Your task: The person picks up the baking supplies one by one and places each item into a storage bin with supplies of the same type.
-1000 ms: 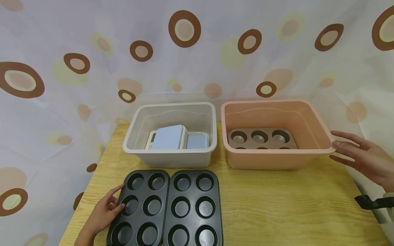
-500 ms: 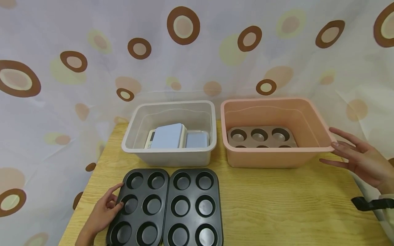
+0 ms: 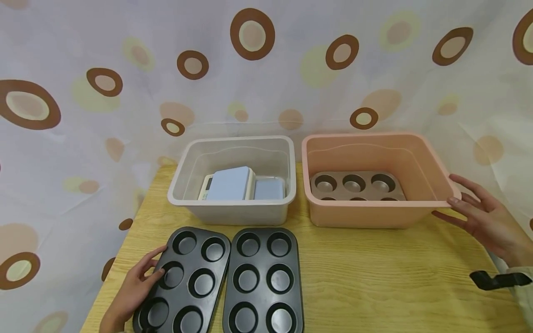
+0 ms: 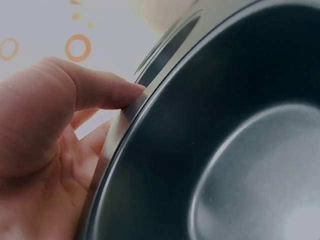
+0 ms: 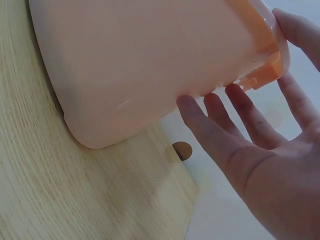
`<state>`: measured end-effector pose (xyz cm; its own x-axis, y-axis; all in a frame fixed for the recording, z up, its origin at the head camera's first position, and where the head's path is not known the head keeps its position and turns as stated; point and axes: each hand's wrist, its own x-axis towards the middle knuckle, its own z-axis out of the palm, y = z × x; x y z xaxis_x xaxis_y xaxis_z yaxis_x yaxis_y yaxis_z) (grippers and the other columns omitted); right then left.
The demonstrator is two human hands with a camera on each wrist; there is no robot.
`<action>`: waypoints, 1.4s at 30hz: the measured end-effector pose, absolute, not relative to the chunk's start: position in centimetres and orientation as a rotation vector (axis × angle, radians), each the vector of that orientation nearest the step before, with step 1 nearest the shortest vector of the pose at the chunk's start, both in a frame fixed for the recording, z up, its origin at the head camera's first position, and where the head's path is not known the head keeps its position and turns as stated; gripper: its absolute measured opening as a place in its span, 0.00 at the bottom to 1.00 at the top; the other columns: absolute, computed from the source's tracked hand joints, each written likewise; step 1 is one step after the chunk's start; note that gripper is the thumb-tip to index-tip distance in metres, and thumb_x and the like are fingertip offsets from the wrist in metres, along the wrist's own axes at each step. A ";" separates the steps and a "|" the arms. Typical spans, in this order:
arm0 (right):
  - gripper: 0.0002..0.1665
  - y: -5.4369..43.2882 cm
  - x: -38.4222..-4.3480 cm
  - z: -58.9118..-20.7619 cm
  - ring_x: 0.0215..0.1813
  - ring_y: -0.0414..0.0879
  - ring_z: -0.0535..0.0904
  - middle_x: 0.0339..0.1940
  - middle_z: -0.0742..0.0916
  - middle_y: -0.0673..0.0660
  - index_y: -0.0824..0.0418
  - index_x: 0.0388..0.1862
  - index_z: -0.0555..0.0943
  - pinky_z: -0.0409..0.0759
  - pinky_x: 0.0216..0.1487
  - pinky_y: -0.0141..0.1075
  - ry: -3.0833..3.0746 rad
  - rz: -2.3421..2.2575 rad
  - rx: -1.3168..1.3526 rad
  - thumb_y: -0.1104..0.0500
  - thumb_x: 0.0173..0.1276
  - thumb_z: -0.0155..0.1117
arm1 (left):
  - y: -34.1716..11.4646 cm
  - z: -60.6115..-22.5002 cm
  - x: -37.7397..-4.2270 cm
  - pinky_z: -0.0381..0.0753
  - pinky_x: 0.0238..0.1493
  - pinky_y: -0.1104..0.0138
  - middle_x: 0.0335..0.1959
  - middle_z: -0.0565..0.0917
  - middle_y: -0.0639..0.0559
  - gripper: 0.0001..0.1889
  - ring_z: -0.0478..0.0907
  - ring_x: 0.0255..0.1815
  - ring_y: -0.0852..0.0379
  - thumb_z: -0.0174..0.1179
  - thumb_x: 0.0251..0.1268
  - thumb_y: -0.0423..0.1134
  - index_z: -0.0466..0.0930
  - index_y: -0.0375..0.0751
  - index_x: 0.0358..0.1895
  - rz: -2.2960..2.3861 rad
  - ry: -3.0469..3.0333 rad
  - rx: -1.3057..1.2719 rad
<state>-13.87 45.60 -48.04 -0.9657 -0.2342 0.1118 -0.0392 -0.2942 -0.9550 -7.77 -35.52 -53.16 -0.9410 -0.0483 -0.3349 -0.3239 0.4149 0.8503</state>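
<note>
My left hand [image 3: 132, 290] pinches the left edge of a dark muffin tin [image 3: 199, 271]. In the left wrist view its thumb [image 4: 117, 91] presses the rim beside a large round cup, and the other fingers are partly hidden behind the edge. A second dark muffin tin [image 3: 263, 250] lies just to the right, with a narrow gap between the two. At the right, my right hand [image 3: 491, 217] holds the rim of a peach plastic bin [image 3: 358, 215]. Its thumb is on the rim, and the other fingers [image 5: 200, 122] reach below it along the side wall.
A brownish muffin tin [image 3: 354, 183] sits inside the peach bin. Left of that bin stands a grey-white bin [image 3: 237, 214] holding a pale blue and cream device [image 3: 228, 184] and a flat blue piece [image 3: 268, 189]. Behind the wooden table [image 3: 374, 277] hangs a patterned curtain.
The left tin has swung to the left at its near end, opening a gap beside the other tin. My right hand has closed in on the bin's rim.
</note>
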 end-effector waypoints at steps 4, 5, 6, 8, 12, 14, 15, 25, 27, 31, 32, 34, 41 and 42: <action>0.45 45.6 -13.7 -48.0 0.66 0.39 0.87 0.73 0.82 0.45 0.49 0.94 0.48 0.91 0.60 0.38 1.785 -2.392 -0.349 0.78 0.86 0.38 | -35.7 -53.1 -7.7 0.93 0.42 0.61 0.50 0.86 0.51 0.31 0.90 0.42 0.56 0.61 0.84 0.36 0.66 0.47 0.84 1.596 2.355 -0.381; 0.45 45.6 -13.7 -48.0 0.66 0.38 0.87 0.74 0.82 0.44 0.49 0.94 0.49 0.91 0.60 0.37 1.801 -2.386 -0.339 0.78 0.87 0.38 | -35.8 -53.1 -7.6 0.93 0.42 0.61 0.50 0.87 0.56 0.31 0.90 0.43 0.58 0.61 0.84 0.37 0.66 0.48 0.84 1.613 2.342 -0.389; 0.45 45.6 -13.7 -48.0 0.66 0.38 0.87 0.74 0.81 0.43 0.49 0.94 0.48 0.91 0.60 0.37 1.802 -2.385 -0.338 0.77 0.87 0.38 | -35.9 -53.1 -7.6 0.93 0.43 0.61 0.49 0.87 0.59 0.31 0.89 0.44 0.58 0.61 0.84 0.38 0.67 0.48 0.84 1.634 2.324 -0.392; 0.45 45.6 -13.6 -48.0 0.67 0.38 0.87 0.74 0.81 0.43 0.48 0.94 0.48 0.90 0.61 0.37 1.776 -2.393 -0.350 0.77 0.87 0.37 | -36.0 -53.1 -7.5 0.93 0.43 0.60 0.48 0.88 0.65 0.29 0.89 0.45 0.59 0.61 0.84 0.39 0.68 0.49 0.83 1.686 2.282 -0.395; 0.45 45.5 -13.7 -48.1 0.68 0.39 0.87 0.74 0.82 0.44 0.47 0.94 0.49 0.90 0.62 0.38 1.735 -2.417 -0.348 0.77 0.87 0.37 | -36.3 -53.2 -7.1 0.94 0.43 0.58 0.50 0.89 0.67 0.27 0.90 0.46 0.59 0.60 0.85 0.37 0.70 0.51 0.82 1.784 2.210 -0.382; 0.45 45.5 -13.8 -48.1 0.67 0.40 0.87 0.74 0.83 0.44 0.47 0.93 0.50 0.91 0.61 0.39 1.732 -2.420 -0.332 0.77 0.87 0.38 | -36.4 -53.3 -6.9 0.94 0.44 0.59 0.51 0.88 0.67 0.27 0.90 0.47 0.59 0.59 0.85 0.38 0.72 0.54 0.81 1.820 2.177 -0.394; 0.45 45.5 -13.8 -48.2 0.67 0.40 0.87 0.74 0.83 0.44 0.47 0.93 0.49 0.91 0.61 0.39 1.726 -2.420 -0.332 0.77 0.87 0.38 | -36.5 -53.4 -6.7 0.93 0.44 0.59 0.51 0.88 0.67 0.27 0.89 0.48 0.60 0.59 0.85 0.38 0.72 0.56 0.81 1.835 2.167 -0.402; 0.44 45.4 -14.0 -48.1 0.68 0.39 0.87 0.75 0.82 0.42 0.47 0.94 0.49 0.92 0.59 0.39 1.689 -2.451 -0.309 0.76 0.88 0.38 | -37.3 -54.1 -5.6 0.89 0.53 0.71 0.58 0.86 0.69 0.30 0.85 0.55 0.70 0.52 0.87 0.29 0.72 0.60 0.83 2.186 2.006 -0.234; 0.44 45.4 -13.9 -48.1 0.67 0.39 0.87 0.76 0.81 0.42 0.48 0.94 0.49 0.92 0.58 0.39 1.685 -2.461 -0.307 0.76 0.88 0.38 | -37.2 -54.4 -5.7 0.89 0.52 0.71 0.57 0.87 0.67 0.30 0.86 0.54 0.69 0.50 0.87 0.28 0.73 0.61 0.82 2.251 1.958 -0.187; 0.44 45.4 -13.7 -48.1 0.67 0.39 0.88 0.76 0.81 0.41 0.47 0.94 0.50 0.92 0.56 0.39 1.696 -2.471 -0.278 0.76 0.88 0.38 | -36.8 -54.8 -5.7 0.89 0.52 0.71 0.55 0.88 0.64 0.30 0.87 0.53 0.68 0.48 0.88 0.27 0.75 0.62 0.80 2.315 1.895 -0.141; 0.44 45.4 -13.7 -48.1 0.66 0.38 0.88 0.76 0.81 0.40 0.47 0.94 0.50 0.92 0.56 0.39 1.713 -2.466 -0.264 0.75 0.88 0.39 | -36.7 -54.9 -5.7 0.89 0.52 0.71 0.55 0.88 0.64 0.30 0.87 0.53 0.67 0.47 0.88 0.27 0.75 0.62 0.80 2.325 1.882 -0.132; 0.44 45.4 -13.8 -48.1 0.66 0.37 0.88 0.76 0.80 0.39 0.47 0.94 0.51 0.93 0.54 0.38 1.739 -2.460 -0.238 0.75 0.87 0.40 | -36.3 -54.9 -5.5 0.90 0.52 0.71 0.55 0.89 0.64 0.30 0.88 0.53 0.67 0.46 0.88 0.27 0.75 0.63 0.80 2.349 1.847 -0.105; 0.44 45.6 -13.8 -48.2 0.65 0.35 0.87 0.75 0.79 0.38 0.46 0.94 0.51 0.92 0.54 0.37 1.777 -2.446 -0.207 0.75 0.88 0.40 | -34.3 -54.5 -5.0 0.90 0.55 0.70 0.60 0.88 0.60 0.31 0.89 0.56 0.65 0.41 0.89 0.25 0.71 0.57 0.84 2.427 1.703 0.077; 0.44 45.6 -13.8 -48.2 0.65 0.35 0.87 0.75 0.79 0.38 0.46 0.94 0.51 0.92 0.54 0.37 1.781 -2.444 -0.207 0.75 0.88 0.40 | -34.0 -54.4 -5.0 0.90 0.55 0.70 0.60 0.88 0.61 0.31 0.89 0.57 0.65 0.41 0.89 0.25 0.70 0.57 0.84 2.417 1.703 0.079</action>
<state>-13.77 45.55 -48.20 -0.9846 -0.1688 0.0448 0.0092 -0.3058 -0.9520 -4.99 -33.96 -54.35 -0.9818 0.1796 -0.0620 -0.1187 -0.3255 0.9380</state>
